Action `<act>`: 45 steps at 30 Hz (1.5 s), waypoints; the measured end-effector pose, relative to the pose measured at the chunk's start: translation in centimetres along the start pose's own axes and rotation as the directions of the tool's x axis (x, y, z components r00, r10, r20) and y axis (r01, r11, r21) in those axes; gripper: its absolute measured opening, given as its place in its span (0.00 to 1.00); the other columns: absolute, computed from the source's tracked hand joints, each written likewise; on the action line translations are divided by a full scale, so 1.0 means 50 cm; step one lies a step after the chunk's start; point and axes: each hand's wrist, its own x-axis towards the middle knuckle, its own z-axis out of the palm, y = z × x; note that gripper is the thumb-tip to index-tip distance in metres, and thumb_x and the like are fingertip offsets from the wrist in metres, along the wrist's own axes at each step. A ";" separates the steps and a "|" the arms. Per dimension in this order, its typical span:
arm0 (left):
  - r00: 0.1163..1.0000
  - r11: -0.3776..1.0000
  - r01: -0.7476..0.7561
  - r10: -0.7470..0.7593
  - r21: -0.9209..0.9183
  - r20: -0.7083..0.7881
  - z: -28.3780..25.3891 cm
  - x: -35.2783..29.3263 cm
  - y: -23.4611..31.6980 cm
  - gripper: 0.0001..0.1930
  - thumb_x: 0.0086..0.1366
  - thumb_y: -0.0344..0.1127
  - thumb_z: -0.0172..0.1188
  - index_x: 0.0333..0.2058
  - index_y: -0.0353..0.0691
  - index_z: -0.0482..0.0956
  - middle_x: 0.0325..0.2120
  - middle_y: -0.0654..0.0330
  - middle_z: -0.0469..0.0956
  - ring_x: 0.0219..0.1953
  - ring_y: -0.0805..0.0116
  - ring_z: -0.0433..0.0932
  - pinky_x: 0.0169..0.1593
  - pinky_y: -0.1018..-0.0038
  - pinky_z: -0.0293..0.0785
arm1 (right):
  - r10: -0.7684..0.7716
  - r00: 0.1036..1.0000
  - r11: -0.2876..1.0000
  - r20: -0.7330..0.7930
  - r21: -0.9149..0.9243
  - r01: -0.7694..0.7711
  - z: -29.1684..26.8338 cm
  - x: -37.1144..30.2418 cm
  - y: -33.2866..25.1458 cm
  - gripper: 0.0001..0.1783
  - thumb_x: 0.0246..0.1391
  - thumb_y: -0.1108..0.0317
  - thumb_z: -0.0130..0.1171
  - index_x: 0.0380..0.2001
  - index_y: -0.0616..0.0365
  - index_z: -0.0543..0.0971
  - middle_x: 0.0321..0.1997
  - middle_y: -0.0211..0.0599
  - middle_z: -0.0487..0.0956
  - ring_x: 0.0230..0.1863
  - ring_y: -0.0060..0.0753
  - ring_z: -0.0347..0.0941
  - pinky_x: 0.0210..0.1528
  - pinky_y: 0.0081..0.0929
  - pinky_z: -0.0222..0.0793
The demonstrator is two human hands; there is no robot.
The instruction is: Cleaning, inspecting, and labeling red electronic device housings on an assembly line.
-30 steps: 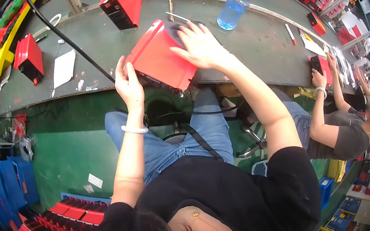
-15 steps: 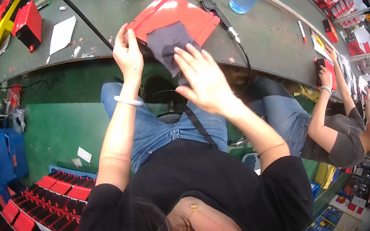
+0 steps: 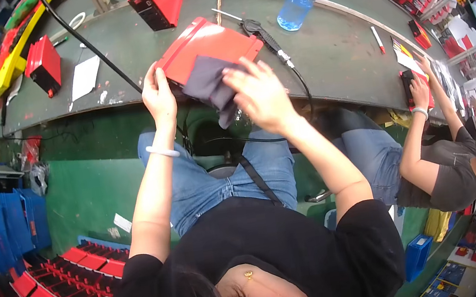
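Observation:
A red plastic case (image 3: 210, 46) lies tilted at the front edge of the workbench. At its near left corner my left hand (image 3: 159, 97) grips it, fingers and thumb closed about the edge. A dark grey cloth (image 3: 211, 83) is bunched over the case's near side, and its loose end hangs past the bench edge. My right hand (image 3: 262, 95) has its fingers closed on the cloth's right side; they are slightly blurred. Just beyond the case lies a black-handled tool with a thin metal shaft (image 3: 262, 34), its cable running down over the edge.
A water bottle (image 3: 298, 0) stands behind the tool. More red cases (image 3: 158, 4) and a white paper (image 3: 85, 78) are on the workbench (image 3: 352, 60). At the right a co-worker (image 3: 430, 166) handles a red-and-black case. Racked red-and-black units (image 3: 88, 262) stand lower left.
The cloth was spread flatter under my open right fingers and is now bunched in them. My left fingers have closed onto the case's corner. The whole view has shifted a little.

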 end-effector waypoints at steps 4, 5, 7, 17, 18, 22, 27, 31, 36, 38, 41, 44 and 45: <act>0.998 0.999 0.053 -0.053 0.000 0.044 -0.013 0.008 0.004 0.19 0.68 0.34 0.50 0.52 0.28 0.68 0.46 0.52 0.74 0.48 0.71 0.72 0.53 0.77 0.66 | 0.138 0.971 0.973 -0.194 -0.154 -0.169 0.020 0.017 0.122 0.19 0.56 0.61 0.50 0.49 0.55 0.74 0.55 0.37 0.72 0.61 0.47 0.60 0.62 0.46 0.53; 0.995 0.997 0.070 -0.068 -0.030 0.073 -0.014 0.003 0.015 0.20 0.68 0.34 0.50 0.55 0.28 0.65 0.49 0.51 0.72 0.50 0.70 0.71 0.55 0.77 0.64 | 0.162 0.969 0.960 -0.186 -0.197 -0.198 0.018 0.019 0.134 0.19 0.57 0.61 0.49 0.49 0.57 0.74 0.56 0.38 0.72 0.62 0.47 0.60 0.63 0.46 0.52; 0.990 0.993 0.074 -0.061 -0.093 0.129 -0.016 -0.008 0.036 0.25 0.67 0.31 0.48 0.60 0.30 0.56 0.56 0.49 0.67 0.58 0.67 0.65 0.60 0.75 0.59 | 0.207 0.955 0.953 -0.210 -0.179 -0.246 0.023 0.023 0.149 0.20 0.57 0.61 0.49 0.49 0.60 0.73 0.55 0.39 0.72 0.62 0.48 0.59 0.63 0.46 0.52; 0.735 0.422 -0.661 0.199 0.620 0.648 -0.063 -0.080 0.074 0.50 0.39 0.33 0.70 0.63 0.44 0.53 0.66 0.55 0.47 0.68 0.50 0.43 0.65 0.47 0.43 | 0.066 0.991 0.991 -0.117 0.123 -0.051 0.027 -0.027 -0.033 0.20 0.51 0.67 0.56 0.49 0.59 0.73 0.55 0.39 0.72 0.60 0.48 0.62 0.62 0.45 0.54; 0.712 0.424 -0.684 0.214 0.593 0.668 -0.057 -0.074 0.074 0.48 0.38 0.33 0.71 0.62 0.50 0.57 0.66 0.57 0.47 0.68 0.51 0.45 0.64 0.47 0.46 | 0.051 0.980 0.975 -0.191 0.222 -0.008 0.027 -0.025 -0.047 0.14 0.48 0.72 0.58 0.41 0.59 0.78 0.47 0.38 0.78 0.53 0.45 0.70 0.57 0.41 0.61; 0.546 0.319 -0.830 0.297 0.457 0.784 -0.025 -0.045 0.066 0.44 0.38 0.29 0.68 0.59 0.53 0.63 0.64 0.60 0.53 0.67 0.58 0.50 0.63 0.51 0.48 | 0.480 0.874 0.553 -0.076 0.799 -0.234 0.008 -0.035 -0.075 0.05 0.48 0.78 0.59 0.30 0.62 0.80 0.33 0.35 0.81 0.37 0.27 0.77 0.44 0.24 0.70; 0.378 0.341 -0.908 0.409 0.245 0.831 -0.019 0.001 0.046 0.42 0.36 0.30 0.68 0.56 0.52 0.66 0.59 0.62 0.64 0.62 0.61 0.61 0.60 0.57 0.55 | 0.614 0.719 -0.493 0.326 0.870 0.026 -0.046 -0.082 -0.041 0.11 0.59 0.71 0.52 0.44 0.59 0.74 0.40 0.32 0.78 0.40 0.25 0.75 0.45 0.24 0.71; 0.337 0.313 -0.928 0.463 0.204 0.820 0.002 0.016 0.062 0.36 0.36 0.31 0.67 0.51 0.44 0.71 0.53 0.61 0.71 0.56 0.61 0.69 0.60 0.59 0.57 | 0.359 0.860 -0.932 0.361 0.099 0.348 -0.068 -0.130 0.026 0.19 0.59 0.63 0.47 0.49 0.62 0.71 0.49 0.41 0.75 0.53 0.39 0.69 0.55 0.36 0.68; 0.431 0.451 -0.871 0.513 0.194 0.742 -0.002 0.037 0.117 0.33 0.34 0.33 0.68 0.46 0.42 0.74 0.49 0.60 0.75 0.53 0.59 0.72 0.62 0.58 0.57 | 0.378 0.835 -0.926 0.400 0.151 0.347 -0.062 -0.149 0.022 0.24 0.58 0.62 0.47 0.53 0.67 0.66 0.53 0.48 0.68 0.54 0.46 0.66 0.55 0.37 0.67; 0.543 0.579 -0.791 0.512 0.200 0.666 -0.013 0.053 0.141 0.32 0.36 0.33 0.69 0.46 0.40 0.74 0.44 0.58 0.77 0.48 0.59 0.76 0.58 0.62 0.63 | 0.324 0.832 -0.944 0.451 0.094 0.316 -0.047 -0.156 0.026 0.22 0.57 0.64 0.48 0.51 0.68 0.66 0.50 0.44 0.67 0.49 0.40 0.67 0.50 0.34 0.68; 0.815 0.945 -0.327 0.274 0.016 0.511 -0.047 0.061 0.158 0.30 0.41 0.30 0.72 0.45 0.31 0.72 0.39 0.59 0.77 0.42 0.73 0.75 0.50 0.76 0.69 | 0.311 0.855 -0.942 0.415 0.252 0.220 -0.037 -0.168 0.022 0.16 0.56 0.67 0.53 0.48 0.56 0.70 0.46 0.36 0.68 0.42 0.32 0.67 0.38 0.27 0.70; 0.856 0.980 -0.174 0.201 -0.100 0.477 -0.103 0.032 0.168 0.34 0.42 0.26 0.72 0.50 0.33 0.68 0.41 0.58 0.76 0.44 0.70 0.75 0.52 0.72 0.70 | 0.491 0.682 -0.782 0.541 0.619 0.073 -0.045 -0.140 0.042 0.16 0.58 0.64 0.53 0.49 0.54 0.70 0.42 0.36 0.70 0.34 0.29 0.69 0.30 0.21 0.70; 0.856 0.981 -0.138 0.187 -0.137 0.482 -0.121 0.027 0.172 0.34 0.41 0.26 0.72 0.50 0.33 0.68 0.41 0.58 0.76 0.44 0.70 0.75 0.52 0.72 0.70 | 0.592 0.626 -0.646 0.508 0.763 -0.009 -0.052 -0.113 0.052 0.15 0.57 0.63 0.55 0.46 0.57 0.72 0.37 0.33 0.73 0.32 0.27 0.71 0.27 0.22 0.70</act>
